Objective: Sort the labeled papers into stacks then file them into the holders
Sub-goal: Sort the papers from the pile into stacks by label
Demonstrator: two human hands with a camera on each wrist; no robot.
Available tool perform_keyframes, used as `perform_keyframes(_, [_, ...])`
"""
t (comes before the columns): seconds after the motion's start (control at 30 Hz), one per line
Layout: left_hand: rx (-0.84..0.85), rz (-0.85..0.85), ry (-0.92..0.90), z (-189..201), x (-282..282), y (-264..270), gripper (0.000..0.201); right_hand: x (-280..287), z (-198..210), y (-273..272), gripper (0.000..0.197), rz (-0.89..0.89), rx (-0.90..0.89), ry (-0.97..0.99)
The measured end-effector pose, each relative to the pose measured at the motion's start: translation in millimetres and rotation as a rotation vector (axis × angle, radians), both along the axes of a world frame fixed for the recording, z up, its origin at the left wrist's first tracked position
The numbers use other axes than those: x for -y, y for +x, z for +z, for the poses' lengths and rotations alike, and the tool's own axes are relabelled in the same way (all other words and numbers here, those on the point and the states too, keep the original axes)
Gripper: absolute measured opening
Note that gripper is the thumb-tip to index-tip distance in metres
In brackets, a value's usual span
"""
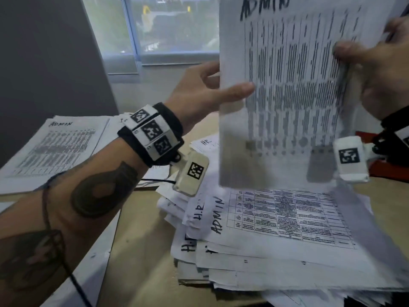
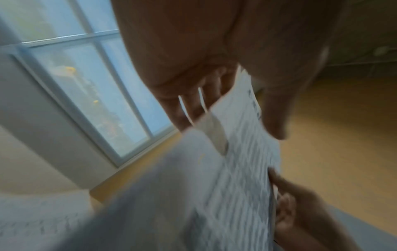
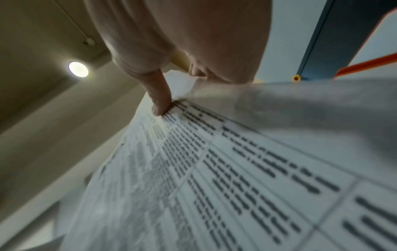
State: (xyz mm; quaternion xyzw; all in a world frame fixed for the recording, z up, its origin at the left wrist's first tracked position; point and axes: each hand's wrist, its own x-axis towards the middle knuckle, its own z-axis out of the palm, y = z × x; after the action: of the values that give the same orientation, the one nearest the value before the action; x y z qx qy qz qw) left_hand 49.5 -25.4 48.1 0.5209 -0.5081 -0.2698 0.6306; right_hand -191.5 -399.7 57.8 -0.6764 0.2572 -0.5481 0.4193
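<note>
Sorting barely begun: your left hand (image 1: 199, 91) and right hand (image 1: 376, 69) each pinch an edge of the raised ADMIN sheet (image 1: 287, 96), one ADMIN stack (image 1: 55, 147) started beyond your left wrist, the mixed pile (image 1: 276, 240) below both hands unsorted, nothing filed.

light: dim, cool daylight from window (image 1: 172, 27) | lamp: round ceiling lamp (image 3: 78, 69) glows, small glare | blur: held sheet (image 1: 287, 89) smeared by motion in all views | wrist views: soft, edges bent | shadows: faint
</note>
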Motion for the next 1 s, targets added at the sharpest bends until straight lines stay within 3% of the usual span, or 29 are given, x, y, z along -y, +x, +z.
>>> perform_keyframes(0.03, [0.044,0.07,-0.04,2.9,4.4,-4.2,0.037,23.4,-3.0,4.0,0.076,-0.006,0.099,-0.08])
perform_keyframes(0.07, [0.058,0.139,-0.089,7.5,8.0,-8.9,0.031,9.3,1.7,5.2,0.07,0.04,0.127,-0.166])
perform_keyframes(0.13, [0.041,0.261,-0.188,14.5,13.6,-13.0,0.025,-106.0,23.5,9.7,0.065,0.14,0.12,-0.16])
perform_keyframes(0.17, [0.018,0.287,-0.217,15.7,13.5,-13.7,0.026,-164.2,28.3,18.7,0.058,0.185,0.121,-0.067])
perform_keyframes(0.2, [-0.01,0.288,-0.226,13.3,12.8,-12.7,0.028,-195.5,26.7,25.7,0.049,0.129,0.142,-0.066])
perform_keyframes(0.27, [-0.077,0.274,-0.167,-4.3,9.7,-9.9,0.034,-213.5,19.3,25.1,0.045,0.225,0.161,-0.033])
perform_keyframes(0.33, [-0.104,0.264,-0.047,-28.4,4.0,-10.8,0.034,-215.8,-12.2,25.2,0.039,0.275,0.093,0.068])
perform_keyframes(0.4, [-0.026,0.263,0.039,-43.9,-0.2,-14.2,0.03,-228.3,-40.2,24.8,0.024,0.221,-0.048,0.046])
perform_keyframes(0.53, [0.101,0.317,-0.016,-28.5,1.2,-20.4,0.024,-239.5,-32.1,31.7,0.019,0.104,-0.018,-0.025])
perform_keyframes(0.67, [-0.027,0.297,-0.09,-14.4,-1.0,-18.0,0.025,-235.0,-17.8,26.6,0.047,0.161,0.026,-0.126])
perform_keyframes(0.8, [-0.028,0.264,0.074,-57.6,-8.2,-15.7,0.057,-232.4,-48.5,18.3,0.067,0.276,-0.107,0.004])
perform_keyframes(0.83, [-0.006,0.269,0.109,-65.1,-9.3,-14.8,0.063,-233.4,-52.5,16.9,0.065,0.278,-0.116,0.02])
perform_keyframes(0.93, [0.091,0.283,0.069,-59.2,-9.1,-17.4,0.041,-232.4,-48.8,18.8,0.042,0.223,-0.085,0.032])
perform_keyframes(1.0, [0.176,0.317,0.011,-44.1,-7.9,-19.9,0.039,-229.8,-38.4,20.9,0.033,0.225,-0.02,0.068])
